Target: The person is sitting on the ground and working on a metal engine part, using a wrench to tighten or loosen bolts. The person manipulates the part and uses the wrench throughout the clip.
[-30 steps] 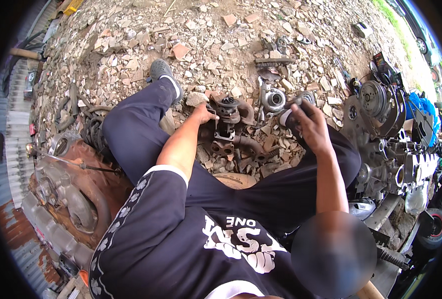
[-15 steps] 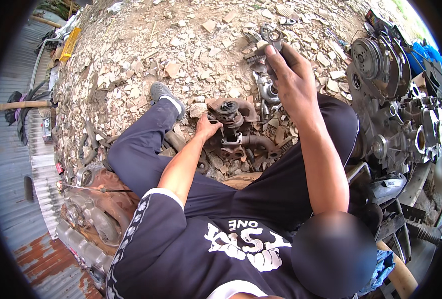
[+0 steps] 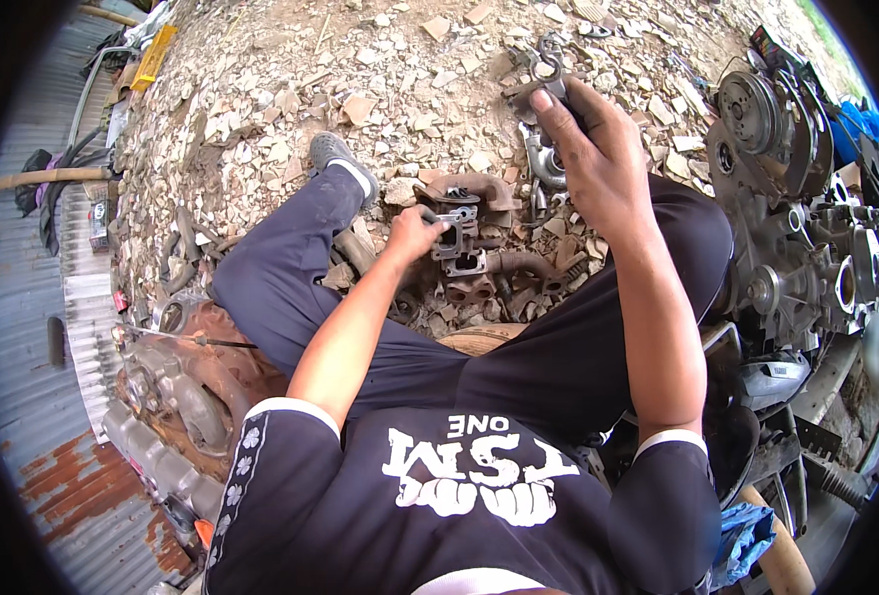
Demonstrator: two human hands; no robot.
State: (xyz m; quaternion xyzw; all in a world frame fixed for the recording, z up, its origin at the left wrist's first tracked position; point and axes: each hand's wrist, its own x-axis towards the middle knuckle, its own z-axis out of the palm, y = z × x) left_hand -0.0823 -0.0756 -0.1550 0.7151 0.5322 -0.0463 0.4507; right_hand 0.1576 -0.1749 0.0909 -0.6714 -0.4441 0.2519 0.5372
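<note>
I sit with my legs spread around a rusty turbocharger (image 3: pixel 451 236) standing among brown cast exhaust manifold pipes (image 3: pixel 524 266). My left hand (image 3: pixel 417 236) is closed on its left side, and the part is tilted so a square flange opening faces me. Raised over my right knee, my right hand (image 3: pixel 598 149) pinches a grey metal piece with a curved, ring-like end (image 3: pixel 551 71). Its exact kind is hard to make out, since the fingers cover part of it. Just beyond that wrist lies a silvery rounded housing (image 3: pixel 547 167), partly hidden by the hand.
Broken tile and stone rubble (image 3: pixel 261 109) covers the ground. Engine blocks and a pulley (image 3: pixel 747 104) are piled at my right. More castings (image 3: pixel 187 402) lie at my left beside corrugated metal sheets (image 3: pixel 38 337). My shoe (image 3: pixel 340 159) rests left of the turbocharger.
My left hand has tilted the turbocharger, turning its finned wheel away and bringing a flange opening into sight. My right hand keeps its raised pinch. The whole view has shifted slightly.
</note>
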